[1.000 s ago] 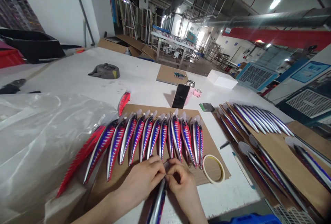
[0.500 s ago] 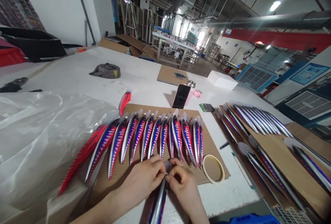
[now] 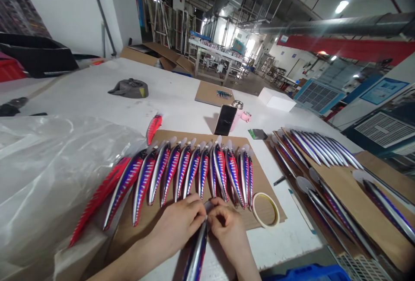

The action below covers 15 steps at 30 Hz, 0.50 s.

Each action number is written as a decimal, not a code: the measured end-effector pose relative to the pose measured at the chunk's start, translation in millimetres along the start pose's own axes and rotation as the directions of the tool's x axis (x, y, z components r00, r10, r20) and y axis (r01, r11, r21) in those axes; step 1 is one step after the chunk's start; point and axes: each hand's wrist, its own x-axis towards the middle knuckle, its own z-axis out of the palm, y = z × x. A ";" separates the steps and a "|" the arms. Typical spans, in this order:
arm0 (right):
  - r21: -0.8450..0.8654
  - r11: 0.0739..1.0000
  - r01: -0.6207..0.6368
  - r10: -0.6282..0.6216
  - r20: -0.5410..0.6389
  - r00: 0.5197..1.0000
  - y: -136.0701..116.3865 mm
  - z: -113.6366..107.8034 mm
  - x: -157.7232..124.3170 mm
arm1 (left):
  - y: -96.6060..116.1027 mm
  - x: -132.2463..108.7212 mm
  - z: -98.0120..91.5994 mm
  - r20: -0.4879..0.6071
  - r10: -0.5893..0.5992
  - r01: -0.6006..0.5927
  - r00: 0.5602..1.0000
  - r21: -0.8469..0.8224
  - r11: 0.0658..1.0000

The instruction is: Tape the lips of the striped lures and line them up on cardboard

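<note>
A silver, blue and red fishing lure [image 3: 196, 257] points away from me at the table's front edge, its clear lip at the far end. My left hand [image 3: 183, 220] pinches that lipped end from the left, finger and thumb closed. My right hand [image 3: 227, 225] pinches at the same spot from the right; whether a small piece lies between its fingertips is hidden. Just beyond both hands, a row of similar striped lures [image 3: 171, 168] lies on a cardboard sheet [image 3: 266, 177]. A roll of masking tape [image 3: 274, 220] rests at the sheet's right corner.
Clear plastic sheeting [image 3: 65, 164] covers the left side, beside a red lure [image 3: 97, 199]. Cardboard layers with more lures [image 3: 327, 147] stand at right. A phone [image 3: 225, 119] leans on a pink bottle [image 3: 237, 110] behind the row. A grey cap [image 3: 129, 88] lies farther back.
Both hands stay at the lure's lipped end, with only slight finger movement. The lip shows a little less between the fingers. The whole view has shifted slightly.
</note>
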 end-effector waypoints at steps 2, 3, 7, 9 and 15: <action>-0.043 0.999 0.010 -0.012 -0.030 0.999 -0.2 2.9 0.8 | -0.6 0.1 0.7 0.001 -0.006 0.006 1.000 -0.005 1.000; -0.063 0.998 0.015 -0.018 -0.044 0.999 0.2 4.0 0.9 | -0.9 0.1 1.2 0.001 -0.009 0.009 1.000 -0.008 1.000; -0.130 0.991 0.039 -0.055 -0.117 0.992 5.2 8.6 -6.0 | -0.8 0.5 1.5 0.001 -0.017 0.017 1.000 -0.014 1.000; -0.186 0.979 0.086 -0.123 -0.198 0.972 9.7 15.3 -17.1 | 0.7 0.8 0.6 -0.006 -0.014 0.014 1.000 -0.016 1.000; -0.480 0.868 0.125 -0.330 -0.372 0.868 23.5 66.0 -66.6 | 0.5 1.4 0.7 0.012 -0.045 0.046 0.999 -0.046 0.998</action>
